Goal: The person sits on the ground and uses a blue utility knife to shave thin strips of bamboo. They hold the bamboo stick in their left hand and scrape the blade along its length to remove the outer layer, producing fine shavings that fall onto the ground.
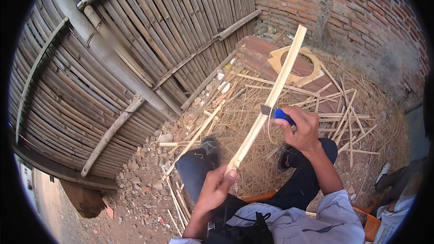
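Left hand grips pale strip, seemingly partly shaved; right hand grips knife; loose strips at three o'clock, apparently done.

- An outdoor yard serving as a rough daylight workplace
- Bamboo wall and weathered brick wall meeting at the ground's far corner
- Stony dirt ground
- Fibrous shavings and pale split strips strewn toward its right edge

Before me: knife across strip. On ground: loose strips, right; frame on plank, far edge; fence, left edge; wall, far right.
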{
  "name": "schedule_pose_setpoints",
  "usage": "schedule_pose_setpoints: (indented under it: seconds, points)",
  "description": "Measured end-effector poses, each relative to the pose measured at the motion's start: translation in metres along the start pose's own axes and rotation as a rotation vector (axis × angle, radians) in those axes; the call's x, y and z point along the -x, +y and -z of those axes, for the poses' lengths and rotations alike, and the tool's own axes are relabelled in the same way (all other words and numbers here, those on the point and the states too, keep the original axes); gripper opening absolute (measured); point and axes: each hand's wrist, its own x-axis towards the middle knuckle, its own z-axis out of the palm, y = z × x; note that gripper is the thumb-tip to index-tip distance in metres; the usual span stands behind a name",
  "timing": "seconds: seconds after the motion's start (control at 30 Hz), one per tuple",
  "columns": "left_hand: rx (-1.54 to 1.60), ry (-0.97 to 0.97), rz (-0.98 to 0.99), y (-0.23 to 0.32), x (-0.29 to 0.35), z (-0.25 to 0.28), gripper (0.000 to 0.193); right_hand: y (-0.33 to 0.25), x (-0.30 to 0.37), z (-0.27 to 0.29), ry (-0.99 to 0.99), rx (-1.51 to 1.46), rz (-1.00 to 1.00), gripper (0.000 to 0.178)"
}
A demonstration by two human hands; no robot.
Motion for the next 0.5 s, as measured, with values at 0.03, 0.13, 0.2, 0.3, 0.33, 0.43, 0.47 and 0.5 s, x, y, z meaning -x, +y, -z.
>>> schedule_pose_setpoints:
  seconds: [0.03,0.13,0.2,0.3,0.33,0.43,0.47,0.5]
  points:
    - [-0.019,-0.009,0.006,-0.001,0.002,0.001,0.03,0.006,-0.004,0.002,0.008,0.007,0.0,0.026]
    - [-0.028,-0.013,0.05,0.0,0.006,0.003,0.03,0.027,-0.012,0.004,0.024,-0.008,-0.04,0.027]
    - [-0.003,-0.008,0.036,-0.005,0.007,0.006,0.031,0.043,-0.022,0.005,0.025,0.033,-0.032,0.025]
    - [0.044,-0.011,-0.001,-0.009,0.006,0.012,0.03,0.06,-0.038,0.008,0.016,0.046,-0.093,0.027]
    - [0.062,-0.013,-0.013,-0.01,0.007,0.015,0.031,0.068,-0.048,0.01,0.025,0.041,-0.157,0.028]
    - [0.053,-0.066,0.121,-0.03,0.019,0.027,0.029,0.14,-0.076,0.016,0.143,0.083,-0.342,0.037]
    - [0.043,-0.065,0.153,-0.032,0.023,0.031,0.028,0.168,-0.087,0.025,0.126,0.121,-0.403,0.038]
    - [0.033,-0.057,0.188,-0.034,0.028,0.035,0.028,0.19,-0.09,0.031,0.105,0.154,-0.465,0.04]
